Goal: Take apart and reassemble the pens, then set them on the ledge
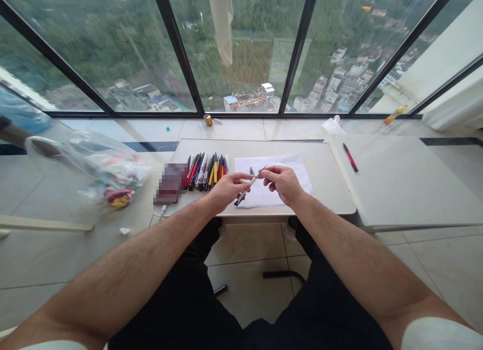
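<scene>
Black trousers and pale floor tiles [249,284] filled the near view under two bare forearms. Above a small cream table [328,189], the left hand [226,189] pinched the lower body of a slim pen [247,188], which slanted up toward the right hand [281,181], whose fingertips pinched its thin upper end. Under the hands lay a white sheet of paper [290,169]. Left of it a row of pens [206,170], red, black, yellow and blue, lay side by side. A clear plastic bag [109,176] holding colourful items sat on the floor to the left. On a second table [400,184] to the right lay a red pen [350,157]. Beyond, dark-framed windows [241,48] overlooked trees and buildings far below.
</scene>
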